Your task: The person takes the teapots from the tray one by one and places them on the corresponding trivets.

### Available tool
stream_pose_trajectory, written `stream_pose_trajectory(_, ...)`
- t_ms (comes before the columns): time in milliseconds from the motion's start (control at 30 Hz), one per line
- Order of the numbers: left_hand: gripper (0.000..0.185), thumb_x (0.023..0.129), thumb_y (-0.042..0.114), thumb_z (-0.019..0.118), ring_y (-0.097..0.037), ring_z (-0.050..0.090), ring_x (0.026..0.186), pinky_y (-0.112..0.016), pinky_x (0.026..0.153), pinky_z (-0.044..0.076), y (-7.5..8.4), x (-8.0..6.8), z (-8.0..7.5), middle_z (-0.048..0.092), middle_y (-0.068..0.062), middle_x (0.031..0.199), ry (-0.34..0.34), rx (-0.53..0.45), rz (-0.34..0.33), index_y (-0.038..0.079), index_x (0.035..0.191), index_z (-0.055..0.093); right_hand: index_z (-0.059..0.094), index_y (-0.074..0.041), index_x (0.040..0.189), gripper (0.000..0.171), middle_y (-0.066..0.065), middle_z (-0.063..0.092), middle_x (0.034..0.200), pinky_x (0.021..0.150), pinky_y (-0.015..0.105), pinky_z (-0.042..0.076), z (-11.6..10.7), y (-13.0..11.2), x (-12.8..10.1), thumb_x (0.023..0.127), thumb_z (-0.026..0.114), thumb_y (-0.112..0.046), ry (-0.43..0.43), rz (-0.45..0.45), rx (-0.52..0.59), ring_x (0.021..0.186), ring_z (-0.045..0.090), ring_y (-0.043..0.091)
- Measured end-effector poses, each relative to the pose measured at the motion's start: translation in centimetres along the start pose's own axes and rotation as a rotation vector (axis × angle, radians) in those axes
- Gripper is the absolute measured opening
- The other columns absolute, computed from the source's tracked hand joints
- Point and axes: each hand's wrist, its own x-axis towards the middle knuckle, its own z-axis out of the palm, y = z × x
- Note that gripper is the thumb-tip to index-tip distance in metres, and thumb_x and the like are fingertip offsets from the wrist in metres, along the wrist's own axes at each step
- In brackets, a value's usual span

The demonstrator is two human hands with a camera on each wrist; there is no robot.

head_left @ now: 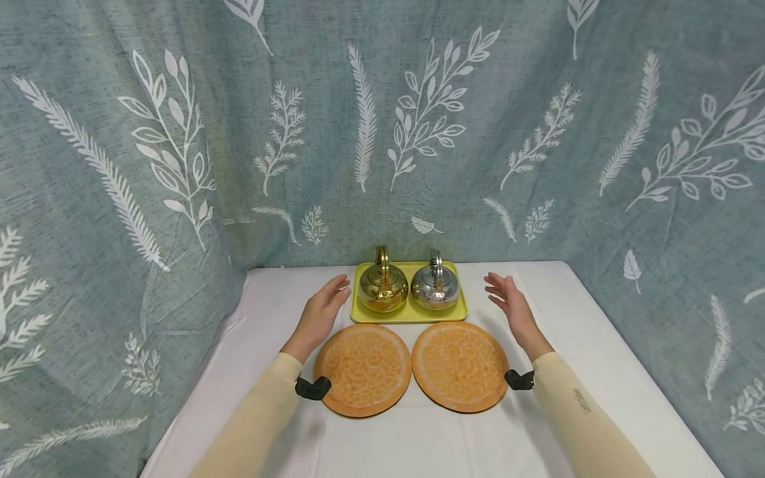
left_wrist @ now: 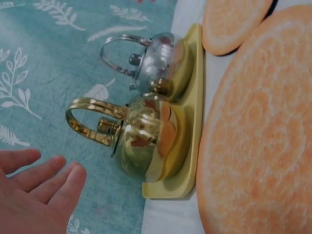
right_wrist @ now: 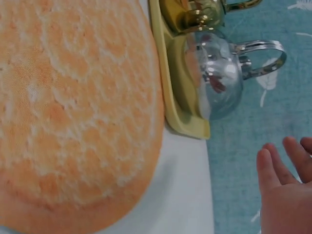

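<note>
A gold teapot (head_left: pixel 384 289) and a silver teapot (head_left: pixel 435 287) stand side by side on a yellow tray (head_left: pixel 412 318), each with an arched handle on top. My left hand (head_left: pixel 321 312) is held to the left of the tray, fingers loosely extended and holding nothing; in the left wrist view its fingertips (left_wrist: pixel 75 175) are apart from the gold teapot. My right hand (head_left: pixel 512 307) hovers to the right of the tray beside the silver teapot, its fingers spread and nothing in them. Gaps separate both hands from the tray.
Two round mats (head_left: pixel 362 370) printed like flat bread lie side by side in front of the tray, below my forearms' inner sides. A white cloth covers the table (head_left: pixel 394 445). Grey-green leaf-patterned curtains (head_left: pixel 335 133) hang behind and along both sides.
</note>
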Motion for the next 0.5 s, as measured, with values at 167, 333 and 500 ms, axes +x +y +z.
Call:
stream_pose_trajectory(167,0.065,0.119,0.044,0.043,-0.042,0.054,0.143,-0.054,0.122,0.042,0.2,0.6,0.4,0.047,-0.021,0.165,-0.001,-0.023,-0.007,0.003,0.169,0.035,0.024,0.010,0.168,0.084,0.031,0.026,0.172,0.132,0.053,0.021,0.3,1.2,1.0,0.118,0.013,-0.058,-0.008,0.043,0.061,0.158,0.026,0.048)
stream_pose_trajectory(333,0.064,0.119,0.043,0.042,-0.046,0.054,0.142,-0.055,0.122,0.041,0.2,1.1,0.6,0.046,-0.023,0.165,-0.011,-0.055,-0.027,0.002,0.168,0.036,0.020,0.011,0.168,0.086,0.033,0.021,0.173,0.132,0.053,0.020,0.5,2.2,1.5,0.118,0.014,-0.058,-0.003,0.095,0.142,0.158,0.023,0.051)
stream_pose_trajectory(500,0.065,0.119,0.045,0.041,-0.047,0.053,0.142,-0.057,0.121,0.041,0.2,1.5,0.7,0.047,-0.024,0.164,-0.020,-0.032,-0.036,0.002,0.168,0.036,0.018,0.010,0.168,0.086,0.034,0.020,0.173,0.131,0.053,0.022,0.6,2.9,1.6,0.117,0.014,-0.059,-0.001,0.133,0.211,0.157,0.026,0.051)
